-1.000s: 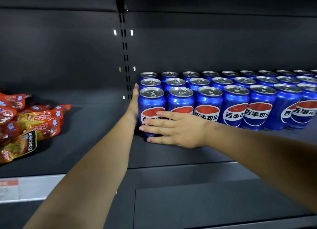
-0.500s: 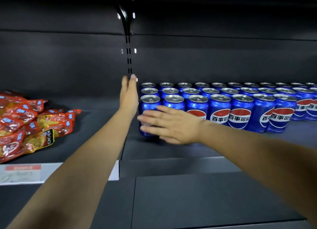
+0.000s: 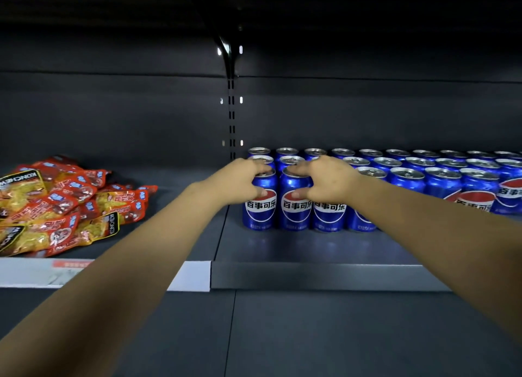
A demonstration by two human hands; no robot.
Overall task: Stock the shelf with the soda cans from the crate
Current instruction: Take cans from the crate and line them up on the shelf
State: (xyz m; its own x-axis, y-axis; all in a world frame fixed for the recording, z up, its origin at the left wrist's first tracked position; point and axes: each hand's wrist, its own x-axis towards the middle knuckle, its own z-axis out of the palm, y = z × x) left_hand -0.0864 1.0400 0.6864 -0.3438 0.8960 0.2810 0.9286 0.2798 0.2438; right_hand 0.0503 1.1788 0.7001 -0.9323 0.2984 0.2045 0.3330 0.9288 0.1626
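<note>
My left hand (image 3: 237, 181) grips the front-left soda can (image 3: 261, 210), thumb on its label and fingers over the lid. My right hand (image 3: 329, 178) holds the next can (image 3: 295, 210) likewise. Both cans stand on the shelf (image 3: 310, 249), centre frame. Snack packets (image 3: 65, 207) lie at mid-left.

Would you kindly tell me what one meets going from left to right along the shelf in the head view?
First snack packets → left hand → corner can it grips → second can → right hand gripping that → remaining cans.
</note>
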